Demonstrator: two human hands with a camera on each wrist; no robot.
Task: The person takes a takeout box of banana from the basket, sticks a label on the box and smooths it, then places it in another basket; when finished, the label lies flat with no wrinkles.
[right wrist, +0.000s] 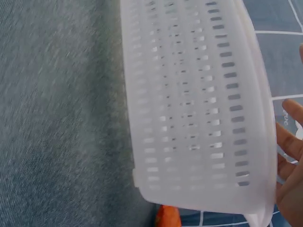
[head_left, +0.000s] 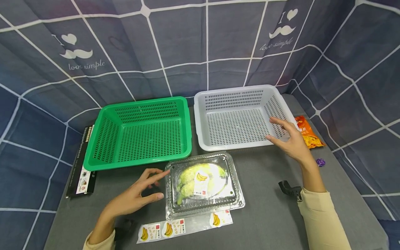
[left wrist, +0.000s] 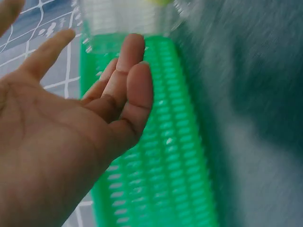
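A clear plastic clamshell box (head_left: 204, 185) lies on the table, with pale green and yellow food inside and a banana sticker (head_left: 201, 184) on its lid. My left hand (head_left: 134, 196) is just left of it, fingers loosely spread and the index fingertip right at the box's left edge. Nothing is in its palm, which shows in the left wrist view. Over the front right corner of the white basket (head_left: 200, 133) hovers my right hand (head_left: 292, 140), thumb and fingers apart and holding nothing. In the right wrist view its fingers (right wrist: 293, 111) show beside the basket's rim.
A green basket (head_left: 137, 164) stands behind the left hand. A strip of banana stickers (head_left: 168, 228) lies in front of the box. At left is a black box (head_left: 78, 166); at right are an orange snack bag (head_left: 307, 133) and a small purple item (head_left: 320, 162).
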